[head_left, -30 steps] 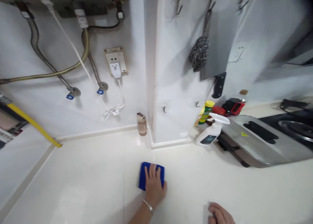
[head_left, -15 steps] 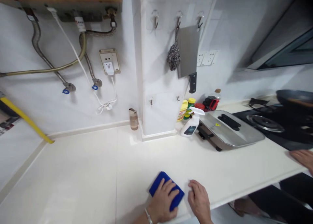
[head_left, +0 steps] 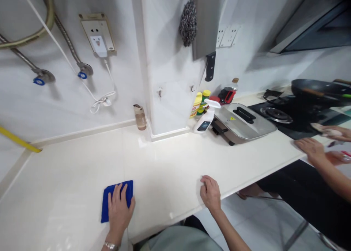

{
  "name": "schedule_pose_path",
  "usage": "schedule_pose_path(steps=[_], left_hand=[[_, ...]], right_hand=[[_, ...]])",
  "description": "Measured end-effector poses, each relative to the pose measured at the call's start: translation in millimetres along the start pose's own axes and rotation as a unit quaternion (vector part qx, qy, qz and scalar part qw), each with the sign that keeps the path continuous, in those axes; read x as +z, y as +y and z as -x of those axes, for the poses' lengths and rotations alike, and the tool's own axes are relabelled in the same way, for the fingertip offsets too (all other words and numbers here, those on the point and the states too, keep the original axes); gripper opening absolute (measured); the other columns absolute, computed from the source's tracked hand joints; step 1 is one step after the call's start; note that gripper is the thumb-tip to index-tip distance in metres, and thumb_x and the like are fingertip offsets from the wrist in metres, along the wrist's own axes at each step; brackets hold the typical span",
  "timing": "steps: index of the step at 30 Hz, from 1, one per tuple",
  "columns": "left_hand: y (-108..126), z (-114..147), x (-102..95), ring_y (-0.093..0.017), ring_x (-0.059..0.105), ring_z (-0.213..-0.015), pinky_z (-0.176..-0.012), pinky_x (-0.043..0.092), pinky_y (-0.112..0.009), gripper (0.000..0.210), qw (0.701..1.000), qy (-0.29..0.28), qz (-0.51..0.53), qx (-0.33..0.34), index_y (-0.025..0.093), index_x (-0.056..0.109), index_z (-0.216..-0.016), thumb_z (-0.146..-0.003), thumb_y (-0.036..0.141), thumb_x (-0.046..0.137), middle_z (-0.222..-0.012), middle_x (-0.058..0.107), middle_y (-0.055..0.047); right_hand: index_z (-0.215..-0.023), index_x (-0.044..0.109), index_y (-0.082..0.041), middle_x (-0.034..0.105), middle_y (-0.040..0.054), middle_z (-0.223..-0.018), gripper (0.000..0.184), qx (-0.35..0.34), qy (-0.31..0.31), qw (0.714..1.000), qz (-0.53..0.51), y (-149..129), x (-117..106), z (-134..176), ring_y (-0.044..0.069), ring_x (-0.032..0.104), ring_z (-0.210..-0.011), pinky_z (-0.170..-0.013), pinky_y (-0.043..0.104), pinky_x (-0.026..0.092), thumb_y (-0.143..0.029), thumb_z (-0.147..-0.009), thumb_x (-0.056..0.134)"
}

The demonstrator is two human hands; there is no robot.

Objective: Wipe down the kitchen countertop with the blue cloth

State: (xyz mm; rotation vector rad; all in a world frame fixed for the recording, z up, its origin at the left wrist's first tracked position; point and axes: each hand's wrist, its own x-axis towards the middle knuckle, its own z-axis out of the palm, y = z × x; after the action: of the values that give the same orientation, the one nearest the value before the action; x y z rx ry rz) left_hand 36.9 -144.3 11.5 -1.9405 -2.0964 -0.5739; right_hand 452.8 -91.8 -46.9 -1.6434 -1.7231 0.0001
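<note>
Blue cloth (head_left: 105, 202), flat beneath the spread left grip (head_left: 120, 209), unclasped, well apart from loosely curled right grip (head_left: 211, 194)

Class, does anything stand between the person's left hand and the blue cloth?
Nothing visible does: the left hand rests directly on the blue cloth, which lies on the white counter.

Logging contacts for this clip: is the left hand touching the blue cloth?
Touching: the head view shows the left hand lying on the blue cloth, its fingers spread across the top.
</note>
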Motion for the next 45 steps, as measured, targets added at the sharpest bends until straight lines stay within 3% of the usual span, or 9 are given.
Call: schedule_pose_path(steps=[4, 7, 15, 20, 26, 31, 39, 45], left_hand=[[30.2, -5.8, 10.0, -0.034, 0.028, -0.144, -0.117, 0.020, -0.060, 0.055, 1.000, 0.010, -0.023, -0.019, 0.006, 0.043, -0.140, -0.093, 0.036, 0.042, -0.145, 0.044, -0.023], [61.0, -12.5, 18.9, -0.034, 0.026, -0.145, -0.117, 0.020, -0.061, 0.056, 1.000, -0.005, -0.012, 0.004, 0.007, 0.043, -0.141, -0.092, 0.035, 0.044, -0.146, 0.044, -0.022], [172.6, -25.6, 40.8, -0.032, 0.019, -0.148, -0.120, 0.019, -0.059, 0.066, 0.977, -0.100, 0.089, 0.165, 0.017, 0.030, -0.150, -0.089, 0.036, 0.048, -0.156, 0.033, -0.013], [203.8, -54.5, 60.1, -0.031, 0.015, -0.149, -0.121, 0.018, -0.060, 0.068, 0.936, -0.170, 0.177, 0.253, 0.019, 0.025, -0.152, -0.091, 0.045, 0.044, -0.159, 0.029, -0.012], [217.6, -124.8, 92.6, -0.031, 0.021, -0.147, -0.121, 0.013, -0.061, 0.065, 0.945, -0.172, 0.199, 0.196, 0.018, 0.037, -0.147, -0.091, 0.052, 0.042, -0.154, 0.037, -0.014], [213.6, -166.7, 110.6, -0.031, 0.027, -0.145, -0.121, 0.017, -0.058, 0.062, 0.965, -0.138, 0.182, 0.131, 0.018, 0.044, -0.142, -0.088, 0.049, 0.049, -0.151, 0.041, -0.013], [156.2, -178.3, 106.1, -0.030, 0.033, -0.141, -0.120, 0.020, -0.057, 0.056, 0.976, -0.084, 0.186, 0.081, 0.018, 0.049, -0.137, -0.085, 0.038, 0.054, -0.146, 0.047, -0.013], [113.7, -168.7, 96.0, -0.031, 0.035, -0.140, -0.119, 0.019, -0.058, 0.052, 0.992, -0.038, 0.111, 0.039, 0.014, 0.050, -0.136, -0.089, 0.034, 0.048, -0.144, 0.050, -0.016]], right_hand=[[-0.095, 0.057, -0.022, 0.059, 0.0090, -0.112, 0.021, 0.001, 0.010, 1.000, 0.002, 1.7, 3.3, 0.9, 0.024, 0.051, -0.105, -0.093, 0.046, 0.044, -0.022, -0.079, 0.043], [-0.092, 0.058, -0.023, 0.059, 0.0098, -0.111, 0.019, -0.005, 0.022, 1.000, -0.002, 0.6, 6.4, -8.0, 0.025, 0.051, -0.105, -0.092, 0.047, 0.044, -0.027, -0.079, 0.045], [-0.092, 0.059, -0.022, 0.060, 0.0108, -0.111, 0.018, -0.004, 0.026, 1.000, -0.009, 0.1, 4.5, -14.3, 0.027, 0.054, -0.105, -0.092, 0.048, 0.045, -0.030, -0.083, 0.045], [-0.098, 0.058, -0.022, 0.062, 0.0096, -0.111, 0.018, -0.011, 0.005, 1.000, -0.018, 4.4, 1.8, -1.6, 0.024, 0.057, -0.105, -0.093, 0.046, 0.047, -0.022, -0.086, 0.044], [-0.098, 0.059, -0.022, 0.064, 0.0080, -0.110, 0.017, -0.066, 0.022, 0.998, 0.009, 21.6, 10.5, 2.0, 0.022, 0.059, -0.102, -0.089, 0.040, 0.049, -0.019, -0.085, 0.048], [-0.098, 0.058, -0.020, 0.063, 0.0093, -0.111, 0.016, -0.057, 0.002, 0.998, 0.030, 31.4, 14.6, 5.8, 0.022, 0.060, -0.103, -0.088, 0.039, 0.051, -0.019, -0.085, 0.050], [-0.095, 0.059, -0.021, 0.064, 0.0087, -0.108, 0.015, -0.051, 0.020, 0.998, 0.032, 21.8, 12.3, 1.2, 0.021, 0.060, -0.102, -0.087, 0.038, 0.053, -0.018, -0.085, 0.047], [-0.092, 0.059, -0.022, 0.066, 0.0078, -0.105, 0.015, -0.045, 0.042, 0.998, 0.012, 17.2, 12.7, -3.7, 0.021, 0.061, -0.099, -0.085, 0.039, 0.054, -0.017, -0.085, 0.047]])
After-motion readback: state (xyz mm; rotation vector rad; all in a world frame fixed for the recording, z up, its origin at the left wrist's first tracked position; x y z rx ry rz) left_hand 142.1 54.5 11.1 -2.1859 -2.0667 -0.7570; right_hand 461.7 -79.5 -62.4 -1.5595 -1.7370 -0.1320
